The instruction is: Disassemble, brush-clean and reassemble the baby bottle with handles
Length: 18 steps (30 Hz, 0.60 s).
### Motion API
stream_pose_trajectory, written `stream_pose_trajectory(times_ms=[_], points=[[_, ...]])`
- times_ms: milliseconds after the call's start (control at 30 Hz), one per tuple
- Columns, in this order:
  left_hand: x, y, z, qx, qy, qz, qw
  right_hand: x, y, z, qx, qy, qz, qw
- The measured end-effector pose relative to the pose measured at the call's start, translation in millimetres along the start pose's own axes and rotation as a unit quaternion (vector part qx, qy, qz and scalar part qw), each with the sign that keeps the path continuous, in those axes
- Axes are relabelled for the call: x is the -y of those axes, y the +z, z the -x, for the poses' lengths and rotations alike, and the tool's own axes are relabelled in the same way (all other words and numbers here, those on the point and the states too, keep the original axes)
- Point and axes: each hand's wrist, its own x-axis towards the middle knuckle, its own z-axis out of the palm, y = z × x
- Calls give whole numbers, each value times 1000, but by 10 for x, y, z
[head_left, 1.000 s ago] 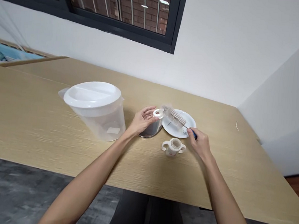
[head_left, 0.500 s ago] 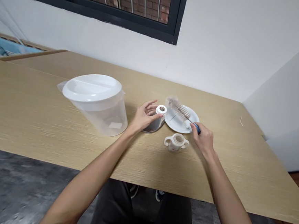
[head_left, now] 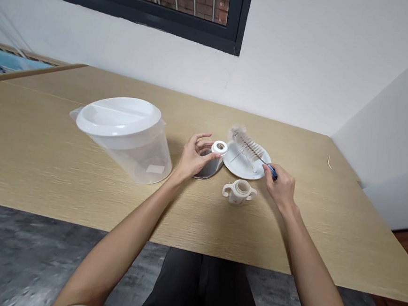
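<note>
Thumb and fingers of my left hand (head_left: 195,158) hold a small white ring (head_left: 220,147) above a shiny metal bowl (head_left: 208,168). My right hand (head_left: 279,183) is closed on the blue handle of a bristle brush (head_left: 247,146). The brush head points up and left, over a white plate (head_left: 236,167). On the plate lie a thin wire-like piece and a small pale item, partly hidden by the bristles. A small cup with two handles (head_left: 239,192) stands upright in front of the plate, between my hands.
A large translucent pitcher (head_left: 136,157) with a white lid stands left of my left hand. A thin pale strip (head_left: 329,162) lies on the wooden table (head_left: 326,219) at the right. Behind are a white wall and a dark-framed window.
The view has shifted slightly. My right hand has moved a little to the right with the brush relative to the plate. My left hand keeps its hold on the white ring.
</note>
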Motion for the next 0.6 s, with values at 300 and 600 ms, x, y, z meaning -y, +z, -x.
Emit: stream_pose_trajectory(times_ms=[300, 600], points=[[-5, -4, -1, -26, -1, -18, 1000, 24, 79, 49, 54, -13, -31, 998], [-23, -18, 18, -46, 22, -80, 995, 76, 39, 37, 45, -11, -44, 998]])
